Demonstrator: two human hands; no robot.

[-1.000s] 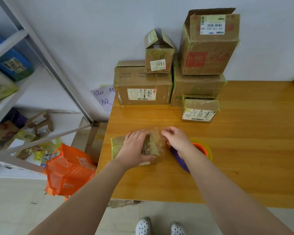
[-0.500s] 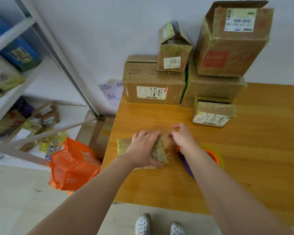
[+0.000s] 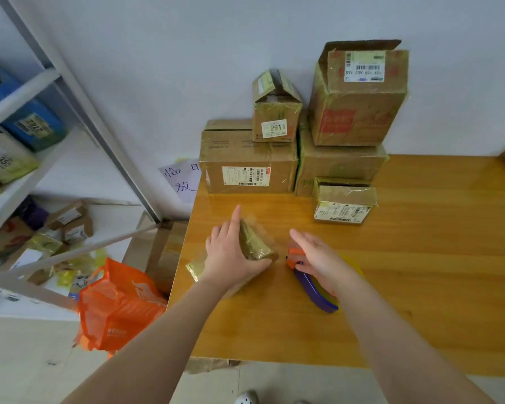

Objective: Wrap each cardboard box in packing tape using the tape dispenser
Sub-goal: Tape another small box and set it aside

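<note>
Grips a small box (image 3: 255, 247) with the left hand (image 3: 231, 258): palm pressed on top, thumb hooked round the near edge, forefinger stretched out toward the wall (image 3: 158, 83). Keeps it down on the left part of the bench (image 3: 420, 272), near the left edge, turned askew. Wrapped in glossy tape, with a loose crinkled end poking out at the left, under the wrist. Cannot tell whether lying flat or raised at one end.

Lays the right hand (image 3: 318, 258) wide over the dispenser (image 3: 315, 290), with fingers straight and pointing up-left, closed round nothing, thumb down by the orange head. Dispenser just right of the box and apart from it: purple body on the bench, orange head toward the box, yellow-green rim showing past the wrist.

At the back, against the wall, a stack (image 3: 248, 164) of taped boxes: two broad ones side by side, a little one marked 2911 on the left one, a tall one with a raised flap on the right one, a flat one in front on the bench.

Left of the bench, an orange bag (image 3: 117, 304) on the floor (image 3: 27, 360), a metal shelf (image 3: 27, 182) with parcels, and a handwritten note (image 3: 184, 182) on the wall.
</note>
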